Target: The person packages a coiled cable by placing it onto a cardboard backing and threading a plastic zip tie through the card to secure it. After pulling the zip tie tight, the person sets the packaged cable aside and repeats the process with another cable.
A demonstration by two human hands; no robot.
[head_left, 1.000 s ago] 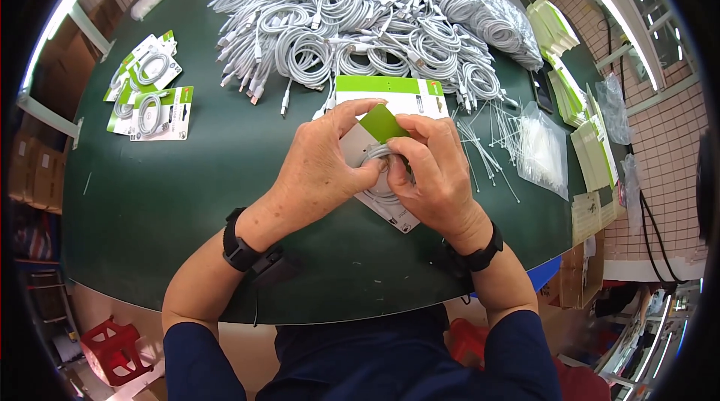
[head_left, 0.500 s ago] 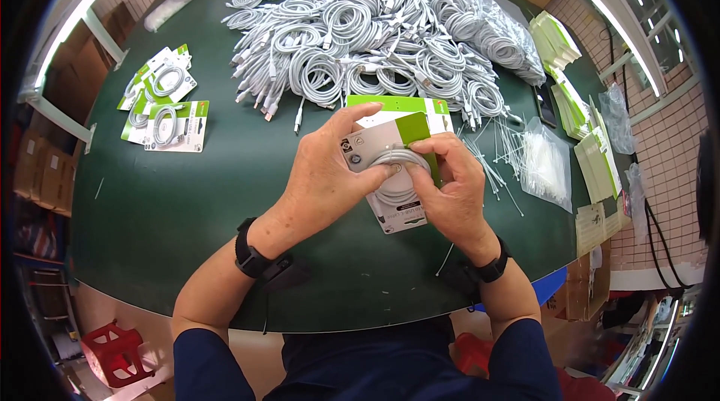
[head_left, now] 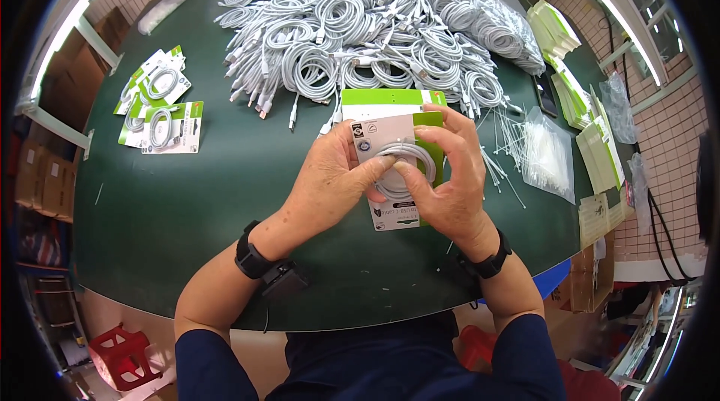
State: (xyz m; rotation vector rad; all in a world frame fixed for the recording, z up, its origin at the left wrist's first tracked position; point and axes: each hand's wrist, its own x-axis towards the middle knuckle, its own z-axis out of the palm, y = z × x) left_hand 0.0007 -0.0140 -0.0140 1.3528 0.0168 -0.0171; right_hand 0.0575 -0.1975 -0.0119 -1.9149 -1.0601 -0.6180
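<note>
A white and green packaging card (head_left: 384, 130) is held above the table with a coiled white cable (head_left: 430, 166) lying against its face. My left hand (head_left: 322, 180) grips the card's left side, its thumb pressed on the middle of the coil. From the other side my right hand (head_left: 459, 184) is closed around the coil and card, thumb on the coil and fingers at the right edge. A small tie tip stands up at the coil's top. Behind the held card lie more green-topped cards (head_left: 391, 98). My fingers behind the card are hidden.
A large heap of coiled white cables (head_left: 337, 22) covers the table's far middle. Carded cables (head_left: 184, 128) lie at the left. At the right are loose cable ties (head_left: 495, 169), a bag of ties (head_left: 547, 155), a dark phone (head_left: 545, 94) and stacks of cards (head_left: 600, 145).
The held card has turned to stand straighter. My right fingers have spread along its upper right, and my left fingers have drawn back from its top edge. Both thumbs stay on the coil.
</note>
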